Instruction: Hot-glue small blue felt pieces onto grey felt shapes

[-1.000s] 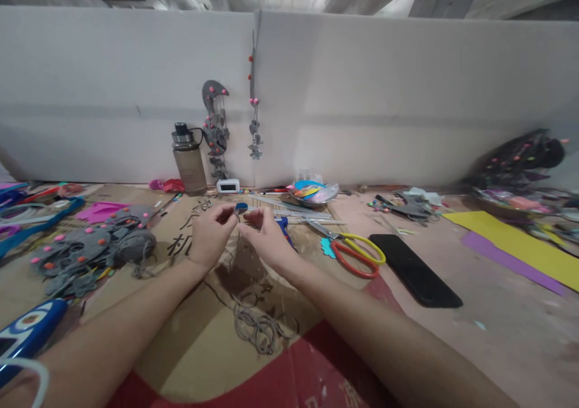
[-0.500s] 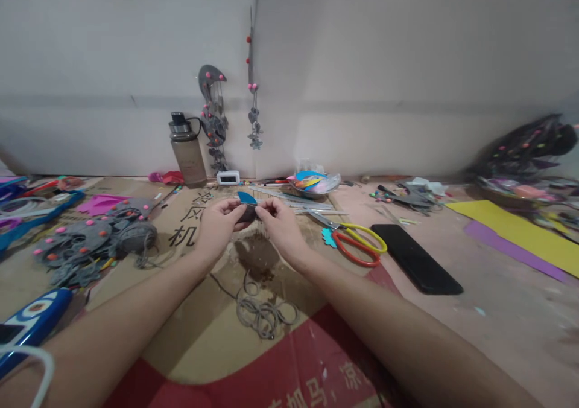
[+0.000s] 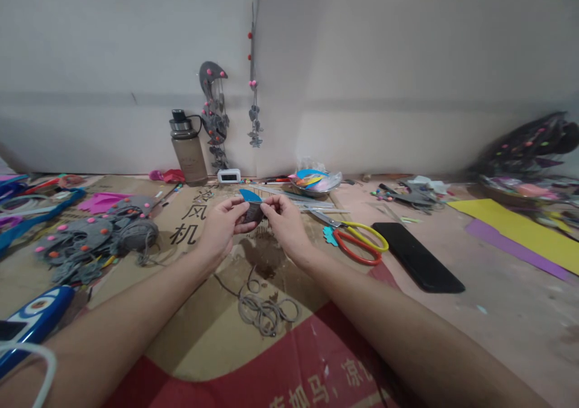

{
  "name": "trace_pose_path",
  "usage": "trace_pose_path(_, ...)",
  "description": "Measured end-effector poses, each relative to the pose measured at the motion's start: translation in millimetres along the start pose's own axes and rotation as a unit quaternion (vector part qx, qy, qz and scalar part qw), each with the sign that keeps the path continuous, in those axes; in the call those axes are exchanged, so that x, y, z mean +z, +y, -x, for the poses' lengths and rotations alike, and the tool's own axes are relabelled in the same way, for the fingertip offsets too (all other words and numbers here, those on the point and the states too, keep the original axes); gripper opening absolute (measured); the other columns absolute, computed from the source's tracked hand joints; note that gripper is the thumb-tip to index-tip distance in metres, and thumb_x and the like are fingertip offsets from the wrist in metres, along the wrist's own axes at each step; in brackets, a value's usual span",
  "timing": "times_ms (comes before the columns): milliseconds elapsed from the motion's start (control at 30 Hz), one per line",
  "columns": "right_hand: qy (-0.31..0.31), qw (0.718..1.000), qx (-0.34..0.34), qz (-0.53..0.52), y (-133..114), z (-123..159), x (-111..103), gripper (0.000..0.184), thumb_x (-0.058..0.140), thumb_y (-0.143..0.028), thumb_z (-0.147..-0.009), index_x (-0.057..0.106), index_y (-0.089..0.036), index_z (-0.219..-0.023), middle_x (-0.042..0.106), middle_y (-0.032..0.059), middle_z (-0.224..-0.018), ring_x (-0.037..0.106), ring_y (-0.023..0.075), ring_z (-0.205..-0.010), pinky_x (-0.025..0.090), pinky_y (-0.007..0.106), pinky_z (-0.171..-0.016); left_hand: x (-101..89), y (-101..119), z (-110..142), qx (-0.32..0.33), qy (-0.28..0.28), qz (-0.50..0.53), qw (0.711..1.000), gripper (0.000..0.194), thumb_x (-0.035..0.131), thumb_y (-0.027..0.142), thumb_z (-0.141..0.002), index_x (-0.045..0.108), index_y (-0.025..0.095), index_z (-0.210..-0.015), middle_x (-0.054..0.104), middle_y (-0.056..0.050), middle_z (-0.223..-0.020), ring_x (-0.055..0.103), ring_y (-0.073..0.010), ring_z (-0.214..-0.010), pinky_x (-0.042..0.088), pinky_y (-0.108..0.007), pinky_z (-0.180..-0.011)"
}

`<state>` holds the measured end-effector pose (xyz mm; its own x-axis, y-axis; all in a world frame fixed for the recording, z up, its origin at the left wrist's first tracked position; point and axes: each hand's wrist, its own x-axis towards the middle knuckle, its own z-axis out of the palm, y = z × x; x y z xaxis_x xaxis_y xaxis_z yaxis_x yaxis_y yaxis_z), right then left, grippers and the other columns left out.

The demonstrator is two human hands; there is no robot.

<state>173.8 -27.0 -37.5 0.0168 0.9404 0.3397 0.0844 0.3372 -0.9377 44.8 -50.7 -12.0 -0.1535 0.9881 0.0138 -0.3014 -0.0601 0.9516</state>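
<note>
My left hand (image 3: 221, 226) pinches a small dark grey piece (image 3: 254, 213), and a blue leaf-shaped piece (image 3: 250, 196) rises above it between the fingers. At its right edge, the thumb and forefinger of my right hand (image 3: 287, 226) are closed on the same grey piece. Whether the blue and grey parts are joined, I cannot tell. Below the hands a loosely coiled grey cord (image 3: 262, 316) lies on the cardboard (image 3: 199, 335). Scissors (image 3: 335, 223) with red and yellow handles rest just right of my right hand, beside a small turquoise piece (image 3: 329, 236).
A black phone (image 3: 417, 257) lies right of the scissors, near yellow (image 3: 520, 221) and purple sheets. At left are grey felt ornaments (image 3: 97, 233) and a blue-and-white device (image 3: 43, 317). A bottle (image 3: 188, 154), small white clock (image 3: 229, 176) and filled dish (image 3: 316, 184) line the wall.
The grey piece has tilted so that more of its face shows, and my right hand has shifted slightly right. The whole view has moved a little.
</note>
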Motion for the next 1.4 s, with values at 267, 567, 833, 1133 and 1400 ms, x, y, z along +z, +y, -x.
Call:
trace_pose_path(267,-0.002,0.998,-0.042,0.041,-2,2,-3,0.016,0.053,-0.033,-0.079,0.056,-0.018,-0.084,0.055,-0.0007,-0.075,0.048,0.013,-0.067,0.038,0.027,-0.065,-1.3,-3,-1,0.018,-0.005,-0.007,1.0,0.023,0.072,0.026,-0.065,0.061,0.013,-0.08,0.062,-0.003,-0.079,0.062,-0.0139,-0.07,0.058,-0.029,-0.059)
trace_pose_path(567,-0.002,1.0,-0.013,0.009,-9,1,-6,0.015,0.051,-0.028,-0.077,0.059,-0.017,-0.081,0.058,0.0002,-0.076,0.049,0.0124,-0.067,0.039,0.026,-0.066,-0.8,-6,-1,0.015,-0.006,-0.021,1.0,0.019,0.07,0.024,-0.067,0.063,0.012,-0.081,0.063,-0.005,-0.083,0.063,-0.014,-0.071,0.058,-0.027,-0.059)
trace_pose_path(833,0.001,1.0,0.012,-0.023,-5,-2,-6,0.017,0.054,-0.031,-0.074,0.062,-0.017,-0.074,0.059,-0.0007,-0.073,0.049,0.0119,-0.067,0.038,0.025,-0.066,-0.7,-7,0,0.007,-0.008,-0.01,1.0,0.019,0.071,0.023,-0.067,0.064,0.012,-0.081,0.064,-0.005,-0.083,0.063,-0.0143,-0.072,0.058,-0.027,-0.06)
trace_pose_path(1133,-0.015,0.997,0.049,-0.057,-2,-4,-6,0.018,0.059,-0.034,-0.07,0.063,-0.017,-0.072,0.055,-0.0028,-0.065,0.041,0.0093,-0.056,0.033,0.024,-0.055,-2.1,-9,0,-0.012,-0.008,0.022,1.0,0.018,0.071,0.02,-0.065,0.063,0.013,-0.079,0.065,-0.004,-0.079,0.063,-0.0133,-0.067,0.058,-0.03,-0.06)
trace_pose_path(1400,-0.032,0.993,0.075,-0.087,1,-3,-6,0.018,0.062,-0.035,-0.067,0.064,-0.018,-0.072,0.056,-0.003,-0.066,0.037,0.0074,-0.052,0.029,0.023,-0.051,-3.3,-10,-1,-0.026,-0.004,0.018,0.999,0.017,0.069,0.018,-0.065,0.061,0.013,-0.078,0.063,-0.003,-0.073,0.062,-0.0125,-0.064,0.058,-0.031,-0.062)
